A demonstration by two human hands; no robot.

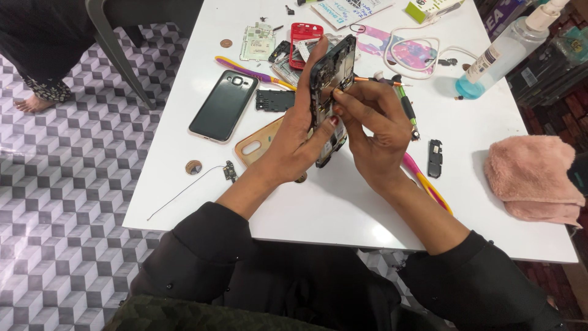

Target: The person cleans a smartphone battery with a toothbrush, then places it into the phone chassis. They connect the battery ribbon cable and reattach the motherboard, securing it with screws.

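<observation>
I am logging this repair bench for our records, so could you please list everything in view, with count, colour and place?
Opened phone: 1, black, held upright over the table centre
Back cover: 1, dark grey, left of the hands
Phone case: 1, tan, partly under the left wrist
Red frame: 1, red, far table centre
Circuit board: 1, pale green, beside the red frame
Spray bottle: 1, clear with blue liquid, far right
Cloth: 1, pink, right edge
Cable: 1, white, far right centre
Table: 1, white
Left hand: gripping the opened phone
Right hand: fingertips on the opened phone
</observation>
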